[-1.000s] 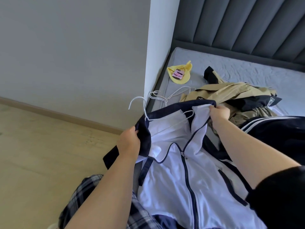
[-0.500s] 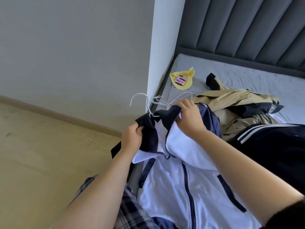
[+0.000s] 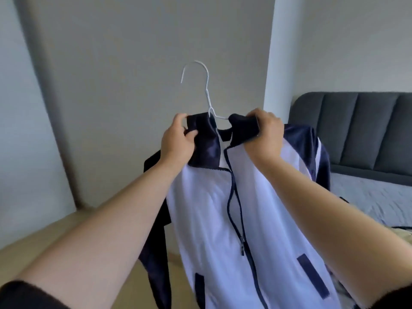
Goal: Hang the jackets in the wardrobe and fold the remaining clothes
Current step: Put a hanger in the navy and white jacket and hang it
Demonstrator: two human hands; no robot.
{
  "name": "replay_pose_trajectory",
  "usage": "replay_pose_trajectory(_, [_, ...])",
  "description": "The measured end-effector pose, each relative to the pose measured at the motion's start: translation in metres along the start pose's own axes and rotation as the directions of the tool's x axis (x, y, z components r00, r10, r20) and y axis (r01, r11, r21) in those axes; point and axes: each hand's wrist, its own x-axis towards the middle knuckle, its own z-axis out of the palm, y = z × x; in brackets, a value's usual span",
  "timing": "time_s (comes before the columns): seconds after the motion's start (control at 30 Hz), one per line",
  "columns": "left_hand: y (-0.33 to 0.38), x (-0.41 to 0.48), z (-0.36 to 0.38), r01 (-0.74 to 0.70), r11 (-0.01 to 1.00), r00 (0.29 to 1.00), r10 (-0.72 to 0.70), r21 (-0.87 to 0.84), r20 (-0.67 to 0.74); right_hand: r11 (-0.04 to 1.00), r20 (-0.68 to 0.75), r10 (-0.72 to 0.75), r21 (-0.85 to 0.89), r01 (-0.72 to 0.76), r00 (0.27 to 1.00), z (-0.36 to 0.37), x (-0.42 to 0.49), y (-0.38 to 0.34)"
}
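Jacket (image 3: 207,208): white front, navy collar, shoulders, sleeves, zip + pocket trims; zip pull sits low on the front. It's on a white wire hanger (image 3: 207,92), hook sticking up above the collar. Whole thing is held in the air mid-view, in front of the grey wall (image 3: 133,85).

Left-side sleeve hangs free over the floor (image 3: 55,241); open room to the left & above the hook. On the right, bed (image 3: 367,195) w/ grey headboard (image 3: 356,128) lies behind the jacket's shoulder.

Left hand (image 3: 178,141) pinches the left collar flap, thumb on front. Right hand (image 3: 265,134) is curled tight round the right flap. Hanger wire shows btwn them.
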Motion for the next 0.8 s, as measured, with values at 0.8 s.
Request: replay_pose_trajectory(0.8, [-0.111, 0.046, -0.165, -0.012, 0.870, 0.992, -0.053, 0.492, 0.118, 0.845, 0.699, 0.081, 0.329, -0.420, 0.710, 0.104, 0.010, -0.099])
